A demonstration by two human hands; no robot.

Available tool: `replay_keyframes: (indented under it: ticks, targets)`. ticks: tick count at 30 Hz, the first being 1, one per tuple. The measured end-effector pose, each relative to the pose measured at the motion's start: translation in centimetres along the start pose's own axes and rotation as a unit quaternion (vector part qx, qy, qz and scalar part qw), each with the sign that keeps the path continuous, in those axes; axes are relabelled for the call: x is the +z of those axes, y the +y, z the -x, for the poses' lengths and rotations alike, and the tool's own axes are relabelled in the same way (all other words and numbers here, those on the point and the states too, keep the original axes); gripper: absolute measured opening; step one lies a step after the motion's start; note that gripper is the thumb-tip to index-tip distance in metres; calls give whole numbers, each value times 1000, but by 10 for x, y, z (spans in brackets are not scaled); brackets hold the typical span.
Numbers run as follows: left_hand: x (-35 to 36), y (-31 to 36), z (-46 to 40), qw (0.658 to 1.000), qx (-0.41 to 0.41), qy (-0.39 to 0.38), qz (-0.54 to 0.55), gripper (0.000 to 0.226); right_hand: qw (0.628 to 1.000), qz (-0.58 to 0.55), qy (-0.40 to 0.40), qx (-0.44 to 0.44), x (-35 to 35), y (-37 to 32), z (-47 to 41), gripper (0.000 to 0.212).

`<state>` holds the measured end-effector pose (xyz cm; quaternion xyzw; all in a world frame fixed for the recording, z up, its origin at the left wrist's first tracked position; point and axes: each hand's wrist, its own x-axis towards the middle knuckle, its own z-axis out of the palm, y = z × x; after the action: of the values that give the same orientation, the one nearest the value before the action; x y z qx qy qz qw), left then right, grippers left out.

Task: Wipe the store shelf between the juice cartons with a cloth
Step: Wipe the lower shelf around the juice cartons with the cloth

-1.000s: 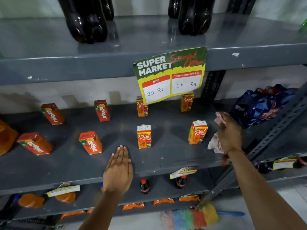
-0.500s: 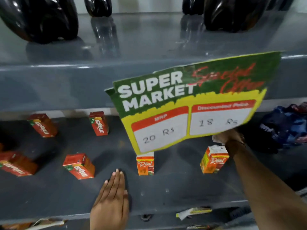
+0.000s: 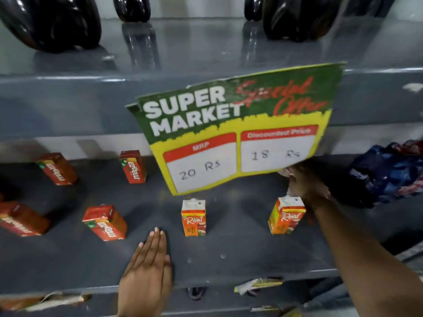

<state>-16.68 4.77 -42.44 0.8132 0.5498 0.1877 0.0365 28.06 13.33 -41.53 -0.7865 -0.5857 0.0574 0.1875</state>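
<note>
The grey metal shelf (image 3: 229, 252) holds several small juice cartons. Two orange cartons stand upright near the front, one in the middle (image 3: 193, 218) and one to the right (image 3: 286, 215). Red cartons lie or lean at the left: (image 3: 104, 222), (image 3: 133, 167), (image 3: 57, 168). My left hand (image 3: 146, 275) rests flat on the shelf's front edge, fingers together, holding nothing. My right hand (image 3: 306, 186) reaches behind the right orange carton, closed on a pale cloth (image 3: 285, 172) that mostly hides under the hand and the sign.
A green and yellow price sign (image 3: 233, 129) hangs from the upper shelf (image 3: 68, 106) and covers the back middle of the shelf. Dark bottles (image 3: 57, 21) stand above. A blue patterned bag (image 3: 389, 170) lies at the right. Labels hang below the shelf's front edge.
The view has moved in close to the shelf. My right hand with the cloth has moved from the shelf's right front toward the back, behind the right orange carton. My left hand stays flat.
</note>
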Motion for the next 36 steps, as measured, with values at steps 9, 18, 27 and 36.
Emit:
replay_keyframes:
  ticks: [9,18,27,36]
  targets:
    - [-3,1,9,999,-4,-34,-29,62,1000,12,8,5,-12,-8,96,57]
    - [-5,-1,11,998,-20,-52,-22,64,994,55,18,91,-13,-33,187,61]
    - [3,-3,10,999,-22,-26,-32,72,991,120,3,67,-10,-70,256,72]
    - [6,-5,11,999,-24,-34,-26,76,993,110,-49,-3,-11,-119,254,68]
